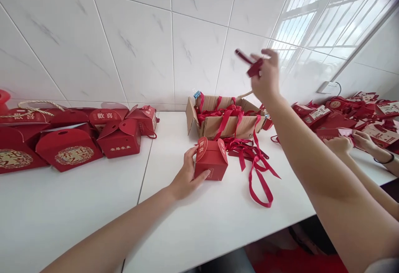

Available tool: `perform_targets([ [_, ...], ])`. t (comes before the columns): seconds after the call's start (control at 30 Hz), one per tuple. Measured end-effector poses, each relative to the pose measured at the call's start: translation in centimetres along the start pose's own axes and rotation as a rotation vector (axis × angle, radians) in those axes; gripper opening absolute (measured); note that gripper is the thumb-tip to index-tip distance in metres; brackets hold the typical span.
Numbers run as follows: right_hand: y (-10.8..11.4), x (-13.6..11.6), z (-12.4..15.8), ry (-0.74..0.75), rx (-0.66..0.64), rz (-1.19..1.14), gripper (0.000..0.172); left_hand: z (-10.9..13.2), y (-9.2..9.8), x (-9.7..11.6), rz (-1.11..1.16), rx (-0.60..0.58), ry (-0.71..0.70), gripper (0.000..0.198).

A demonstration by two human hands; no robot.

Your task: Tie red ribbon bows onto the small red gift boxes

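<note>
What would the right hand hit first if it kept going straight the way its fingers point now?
Probably the white tiled wall. The right hand, pinching a red ribbon, points up and away above the cardboard box, with nothing visible in between; depth is hard to judge.

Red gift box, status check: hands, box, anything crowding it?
Left hand grips red gift box on white table, flaps open. Right hand raised, pinching red ribbon. Loose ribbons beside it; cardboard box behind.
</note>
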State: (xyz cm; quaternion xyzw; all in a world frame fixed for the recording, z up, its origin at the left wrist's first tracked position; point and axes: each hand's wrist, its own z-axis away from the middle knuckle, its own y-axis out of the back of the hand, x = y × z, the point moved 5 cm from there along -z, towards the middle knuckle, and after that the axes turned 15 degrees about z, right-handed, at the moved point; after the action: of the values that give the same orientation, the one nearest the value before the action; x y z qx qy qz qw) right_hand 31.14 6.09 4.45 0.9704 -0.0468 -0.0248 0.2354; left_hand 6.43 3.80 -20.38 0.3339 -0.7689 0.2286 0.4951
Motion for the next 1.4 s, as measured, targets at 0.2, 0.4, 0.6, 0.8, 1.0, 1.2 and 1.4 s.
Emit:
perform_targets([
  [0.2,-1.1,-0.2,6.3,-0.007,-0.277,0.025,0.051,0.1,0.0,-0.1,-0.129,-0.004,-0.039,0.072],
  [0.4,-1.2,0.9,19.5,-0.16,-1.102,0.117,0.018,0.0,0.0,0.4,-0.315,0.024,-0.14,0.069],
  [0.6,1.0,-1.7,26.0,0.009,-1.279,0.083,0.018,-0.1,0.6,0.2,-0.371,0.105,-0.214,0.064],
  [0.8,4.2,-5.4,27.0,0.161,-1.21,-0.448,0.029,0.0,1.0,-0.2,-0.334,0.161,-0.171,0.064],
  [1.0,5.4,0.6,26.4,0.073,-1.158,-0.254,0.031,0.1,0.7,0.3,-0.354,0.143,-0.173,0.064],
  [1.2,5.5,2.4,22.6,0.153,-1.098,-0.016,0.024,0.3,0.3,1.0,-0.443,0.1,-0.194,0.082],
  [1.4,-2.0,-2.8,23.7,0.225,-0.969,-0.071,0.035,0.4,0.0,1.4,-0.644,0.073,-0.217,0.087],
])
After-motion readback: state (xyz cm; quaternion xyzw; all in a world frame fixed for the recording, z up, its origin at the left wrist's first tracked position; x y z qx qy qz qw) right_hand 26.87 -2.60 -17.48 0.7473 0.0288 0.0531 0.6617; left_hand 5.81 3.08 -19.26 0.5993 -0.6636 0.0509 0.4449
